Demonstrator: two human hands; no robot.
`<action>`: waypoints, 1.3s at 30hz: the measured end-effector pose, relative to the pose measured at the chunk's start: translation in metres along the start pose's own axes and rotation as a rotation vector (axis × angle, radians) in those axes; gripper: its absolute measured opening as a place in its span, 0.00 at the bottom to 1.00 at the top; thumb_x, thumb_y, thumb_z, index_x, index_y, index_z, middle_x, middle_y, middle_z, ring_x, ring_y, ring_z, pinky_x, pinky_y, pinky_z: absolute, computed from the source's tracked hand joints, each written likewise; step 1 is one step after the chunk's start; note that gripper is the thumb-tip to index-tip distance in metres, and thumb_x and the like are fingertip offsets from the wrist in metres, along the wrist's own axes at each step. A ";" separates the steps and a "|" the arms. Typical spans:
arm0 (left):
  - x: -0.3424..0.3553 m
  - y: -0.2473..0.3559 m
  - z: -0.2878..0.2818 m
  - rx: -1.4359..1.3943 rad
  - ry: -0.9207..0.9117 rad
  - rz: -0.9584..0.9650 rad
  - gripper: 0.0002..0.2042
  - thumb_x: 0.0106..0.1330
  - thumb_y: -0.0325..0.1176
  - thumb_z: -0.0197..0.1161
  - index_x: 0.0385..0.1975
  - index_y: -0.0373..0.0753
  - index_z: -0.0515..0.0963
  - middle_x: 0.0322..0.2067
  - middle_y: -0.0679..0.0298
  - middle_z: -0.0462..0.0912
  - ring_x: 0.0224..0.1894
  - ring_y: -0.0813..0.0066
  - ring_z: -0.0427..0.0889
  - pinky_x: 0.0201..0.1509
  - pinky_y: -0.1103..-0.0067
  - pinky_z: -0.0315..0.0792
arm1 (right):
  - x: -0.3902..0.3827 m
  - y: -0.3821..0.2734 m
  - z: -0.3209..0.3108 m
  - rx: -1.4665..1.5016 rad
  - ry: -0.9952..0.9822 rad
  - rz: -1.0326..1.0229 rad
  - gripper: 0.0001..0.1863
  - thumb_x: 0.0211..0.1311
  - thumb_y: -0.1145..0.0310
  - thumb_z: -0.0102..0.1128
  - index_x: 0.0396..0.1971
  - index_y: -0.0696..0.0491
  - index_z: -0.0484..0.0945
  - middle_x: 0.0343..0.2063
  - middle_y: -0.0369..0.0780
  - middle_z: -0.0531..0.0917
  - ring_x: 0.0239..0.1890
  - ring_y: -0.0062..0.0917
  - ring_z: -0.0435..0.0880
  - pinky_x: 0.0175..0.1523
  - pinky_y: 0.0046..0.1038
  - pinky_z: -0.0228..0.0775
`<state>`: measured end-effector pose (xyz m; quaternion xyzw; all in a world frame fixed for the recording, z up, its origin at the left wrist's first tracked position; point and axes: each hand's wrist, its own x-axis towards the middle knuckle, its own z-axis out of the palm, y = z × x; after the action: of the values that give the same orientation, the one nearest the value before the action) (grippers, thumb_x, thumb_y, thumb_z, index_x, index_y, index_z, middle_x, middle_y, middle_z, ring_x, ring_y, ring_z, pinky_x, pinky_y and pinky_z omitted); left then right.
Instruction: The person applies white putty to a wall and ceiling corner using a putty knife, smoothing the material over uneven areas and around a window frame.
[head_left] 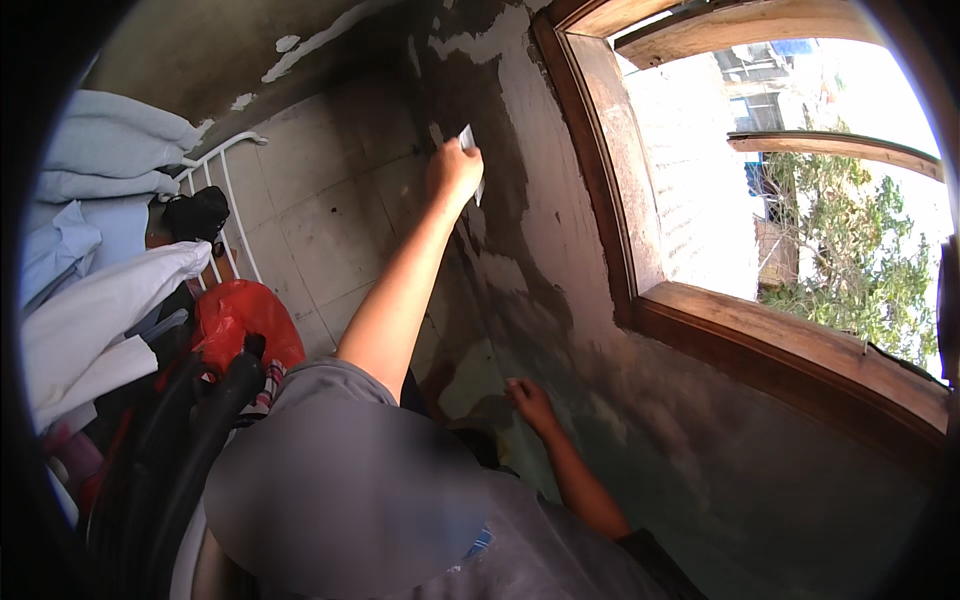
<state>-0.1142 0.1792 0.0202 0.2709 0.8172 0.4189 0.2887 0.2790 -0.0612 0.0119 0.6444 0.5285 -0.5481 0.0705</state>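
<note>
My left arm reaches forward to the wall below and beside the window. Its hand is closed round a flat, pale-bladed scraper, whose edge lies against or very near the wall by the corner; I cannot tell whether it touches. Most of the handle is hidden by the fingers. Old coating has come off this wall in patches, leaving dark and pale areas. Lower down, my right hand hangs close to the wall, fingers loosely bent, with nothing seen in it.
A wooden window frame juts out at the right, with a bush outside. On the left, folded clothes and a white metal rack stand near a red bag. Tiled floor lies between rack and wall.
</note>
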 end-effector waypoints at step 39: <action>-0.298 -0.046 0.111 -0.357 0.119 0.214 0.19 0.65 0.28 0.51 0.57 0.36 0.69 0.51 0.49 0.77 0.48 0.51 0.78 0.50 0.67 0.73 | -0.100 0.183 -0.030 0.023 0.016 0.084 0.19 0.68 0.55 0.51 0.44 0.58 0.75 0.36 0.39 0.83 0.39 0.23 0.83 0.42 0.26 0.74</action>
<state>0.1588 0.0109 0.0009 0.2754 0.7123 0.6004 0.2372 0.4532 -0.1803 0.0121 0.6710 0.4952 -0.5458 0.0819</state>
